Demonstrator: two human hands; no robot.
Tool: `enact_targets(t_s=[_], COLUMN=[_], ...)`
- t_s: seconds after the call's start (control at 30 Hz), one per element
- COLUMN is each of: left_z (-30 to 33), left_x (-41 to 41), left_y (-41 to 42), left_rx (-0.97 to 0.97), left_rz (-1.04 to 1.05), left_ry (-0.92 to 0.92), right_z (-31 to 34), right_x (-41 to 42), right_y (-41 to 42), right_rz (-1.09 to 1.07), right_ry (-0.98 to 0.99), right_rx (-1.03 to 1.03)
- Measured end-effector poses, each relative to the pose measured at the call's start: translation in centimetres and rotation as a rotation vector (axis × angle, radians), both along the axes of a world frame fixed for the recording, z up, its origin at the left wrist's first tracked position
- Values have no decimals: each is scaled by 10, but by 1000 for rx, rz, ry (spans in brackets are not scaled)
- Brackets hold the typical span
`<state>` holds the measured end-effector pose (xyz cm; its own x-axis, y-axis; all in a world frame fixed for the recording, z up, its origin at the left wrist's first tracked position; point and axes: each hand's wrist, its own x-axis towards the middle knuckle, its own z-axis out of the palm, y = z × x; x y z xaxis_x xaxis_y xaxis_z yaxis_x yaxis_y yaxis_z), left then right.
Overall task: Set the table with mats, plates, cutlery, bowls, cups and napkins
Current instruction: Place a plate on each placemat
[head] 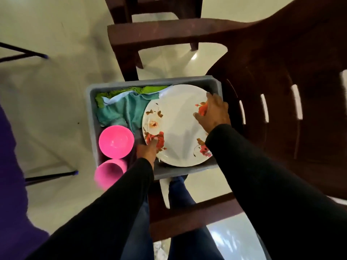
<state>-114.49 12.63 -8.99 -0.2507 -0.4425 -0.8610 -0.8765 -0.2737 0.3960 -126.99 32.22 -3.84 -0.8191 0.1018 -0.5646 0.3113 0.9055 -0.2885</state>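
Head view: a grey bin (187,174) is seen resting on a brown chair (281,128), and a white flowered plate (176,126) lies tilted in its right part. The plate is gripped at two opposite edges. The left hand (147,150) is at the near-left rim, thumb laid on the red flower and the other fingers hidden under the edge. The right hand (213,112) is curled over the far-right rim, fingers spread on the top face. Whether more plates are stacked beneath cannot be told.

Just left of the left fingers a pink bowl (116,142) stands in the bin, with a pink cup (108,174) nearer still at the bin's corner. Beyond the left fingers, teal and green cloths (124,107) are bunched in the bin's far-left part.

The step in hand is judged to be fetching the plate; nothing is seen set out yet, so the task looks early. Next, the plate would need to be lifted level, clear of the bin wall and the bowl, then carried to the table, which is not in view.
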Motion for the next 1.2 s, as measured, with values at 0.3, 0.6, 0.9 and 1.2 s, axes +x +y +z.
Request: enact_targets(t_s=[0.3, 0.6, 0.9, 1.2], left_z=[-23, 34, 150, 286], left_x=[-21, -29, 31, 105], left_y=[12, 16, 9, -69], left_rx=[68, 39, 80, -191], left_rz=[68, 22, -75, 220], left_ry=[4, 6, 244, 456], right_z=[-24, 44, 168, 240], right_x=[-58, -42, -5, 34], right_y=[18, 45, 58, -52], right_rz=[69, 43, 41, 159], right_ry=[-115, 89, 189, 190], right_rx=[107, -39, -7, -253])
